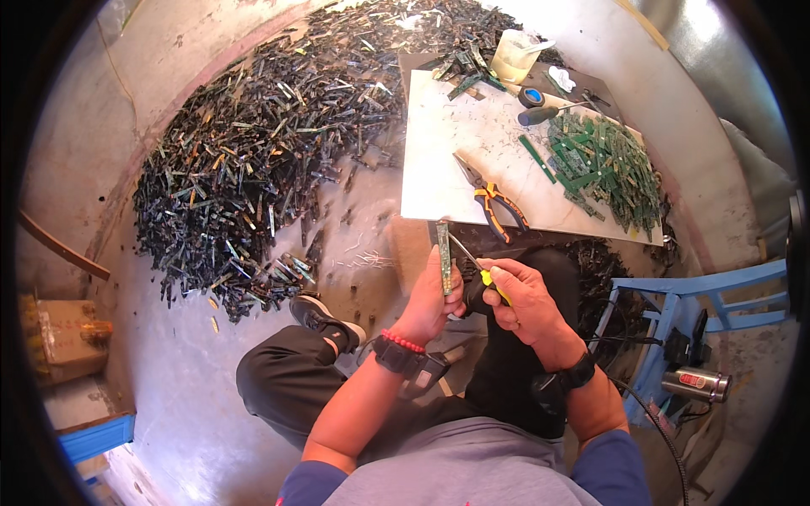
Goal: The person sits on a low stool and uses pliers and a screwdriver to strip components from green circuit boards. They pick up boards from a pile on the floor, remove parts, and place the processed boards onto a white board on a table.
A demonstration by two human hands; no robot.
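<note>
Left hand (437, 297): grip closed round a narrow greenish strip (445, 257), which projects away from the body. Right hand (530, 302): grip closed on a yellow-handled tool (487, 277); tip beside strip's far end, contact uncertain. Step, judged: tool work along the strip's edge. Next move likely needs strip steady, light tip pressure. Beyond: pliers (483, 194), green strip pile (601, 169) on white worktop (434, 160).

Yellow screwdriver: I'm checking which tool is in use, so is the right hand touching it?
Touching. The head view shows the right hand with its thumb and fingers gripping the screwdriver by its yellow handle.
</note>
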